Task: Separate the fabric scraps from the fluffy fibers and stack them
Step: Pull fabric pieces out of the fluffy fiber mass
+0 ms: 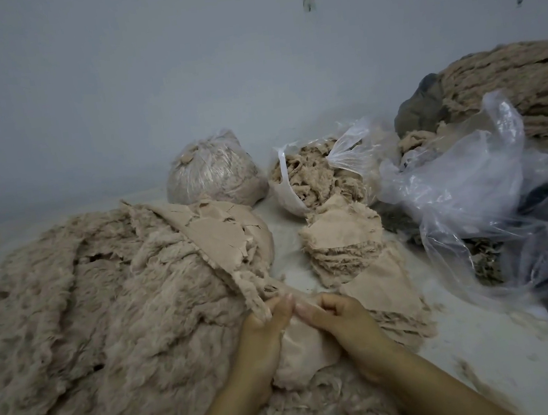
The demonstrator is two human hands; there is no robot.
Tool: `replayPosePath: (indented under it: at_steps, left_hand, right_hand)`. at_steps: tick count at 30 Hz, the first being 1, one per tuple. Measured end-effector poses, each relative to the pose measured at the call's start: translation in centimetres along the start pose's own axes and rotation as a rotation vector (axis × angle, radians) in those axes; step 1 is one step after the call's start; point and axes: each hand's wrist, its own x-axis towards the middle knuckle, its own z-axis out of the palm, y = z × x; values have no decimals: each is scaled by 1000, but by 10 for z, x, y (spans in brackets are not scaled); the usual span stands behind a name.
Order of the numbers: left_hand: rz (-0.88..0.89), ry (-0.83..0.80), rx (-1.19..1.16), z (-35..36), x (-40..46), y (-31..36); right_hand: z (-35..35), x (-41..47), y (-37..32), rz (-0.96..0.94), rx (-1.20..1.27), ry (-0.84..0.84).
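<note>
Both hands pinch one scrap: left hand, right hand. Stack lies far-right, nearer the right grip.

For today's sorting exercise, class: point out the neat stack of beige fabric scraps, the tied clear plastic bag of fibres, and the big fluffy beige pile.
Neat stack of beige fabric scraps (342,243): head view, top scrap.
Tied clear plastic bag of fibres (213,173): head view, bag's front.
Big fluffy beige pile (104,297): head view, middle.

Non-task items, rear and right.
Tied plastic bag at 12 o'clock; crumpled clear plastic sheet at 3 o'clock; grey wall behind.
</note>
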Motion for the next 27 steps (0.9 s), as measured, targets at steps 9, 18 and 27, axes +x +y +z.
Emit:
replayPosePath:
  at_steps: [9,18,27]
  left_hand:
    - [-196,102,-240,-11,8,-4]
    - [-232,-151,-284,6,4,-11]
    - [-141,170,-384,1,12,-14]
  right_hand:
    - [-11,9,-4,-127,121,351]
    - [5,5,-9,-250,219,242]
    - [-15,12,-1,-299,166,471]
